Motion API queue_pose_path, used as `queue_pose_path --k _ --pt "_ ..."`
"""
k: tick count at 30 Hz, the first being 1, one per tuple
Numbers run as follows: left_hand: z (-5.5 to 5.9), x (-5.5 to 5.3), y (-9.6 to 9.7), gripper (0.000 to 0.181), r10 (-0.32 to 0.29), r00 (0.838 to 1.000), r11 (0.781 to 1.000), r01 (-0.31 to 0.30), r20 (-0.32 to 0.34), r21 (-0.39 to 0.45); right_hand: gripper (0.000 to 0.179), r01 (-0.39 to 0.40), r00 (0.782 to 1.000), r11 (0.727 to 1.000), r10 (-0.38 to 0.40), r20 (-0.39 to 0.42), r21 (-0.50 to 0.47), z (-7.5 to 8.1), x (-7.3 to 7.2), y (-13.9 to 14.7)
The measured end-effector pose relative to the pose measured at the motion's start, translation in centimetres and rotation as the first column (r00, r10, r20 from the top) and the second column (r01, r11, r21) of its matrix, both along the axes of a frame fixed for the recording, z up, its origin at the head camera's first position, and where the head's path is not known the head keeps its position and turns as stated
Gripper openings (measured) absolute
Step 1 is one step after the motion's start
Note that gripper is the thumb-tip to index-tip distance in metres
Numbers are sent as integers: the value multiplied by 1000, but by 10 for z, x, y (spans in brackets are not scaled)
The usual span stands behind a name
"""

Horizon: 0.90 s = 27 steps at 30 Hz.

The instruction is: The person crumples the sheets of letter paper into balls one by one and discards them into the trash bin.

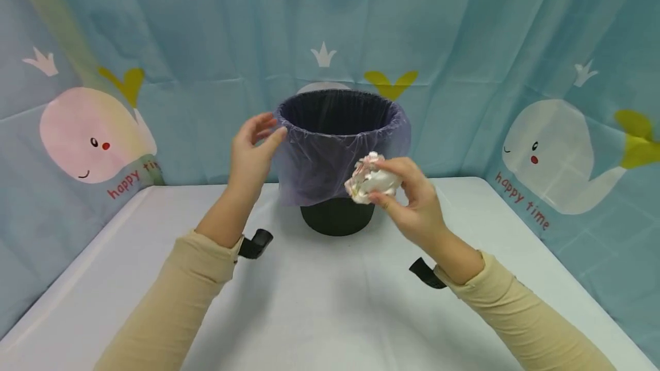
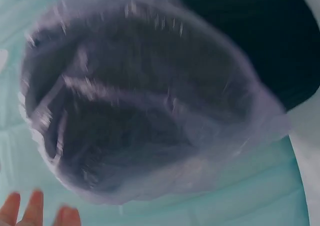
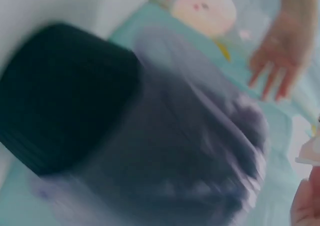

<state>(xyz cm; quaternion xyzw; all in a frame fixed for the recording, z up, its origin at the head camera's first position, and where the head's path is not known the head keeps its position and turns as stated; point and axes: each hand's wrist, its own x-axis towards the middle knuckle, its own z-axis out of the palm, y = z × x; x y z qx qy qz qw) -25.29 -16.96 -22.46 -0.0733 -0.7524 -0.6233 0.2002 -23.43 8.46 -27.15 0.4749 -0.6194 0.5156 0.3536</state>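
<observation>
A black trash bin [image 1: 337, 217] stands upright near the back of the table, lined with a translucent purple bag [image 1: 317, 159] folded down over its rim. Beside the rim on the left is my left hand [image 1: 250, 150], its fingers loosely bent and holding nothing; their tips [image 2: 34, 208] show at the corner of the left wrist view. My right hand [image 1: 417, 202] pinches a crumpled white and pinkish wad [image 1: 363, 181], like paper or a wrapper, between thumb and fingers in front of the bin's right side. The right wrist view is blurred, with only part of this hand [image 3: 306, 201] at its edge.
A white-covered table [image 1: 319, 302] lies under both arms. Behind and at the sides hangs a teal curtain [image 1: 232, 27] printed with whales. Black straps [image 1: 256, 243] stick out by both wrists.
</observation>
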Motion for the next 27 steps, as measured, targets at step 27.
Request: queue_pose_path --k 27 --pt "8 -50 -3 75 -59 977 998 57 205 13 44 293 732 843 -502 462 452 86 -89 23"
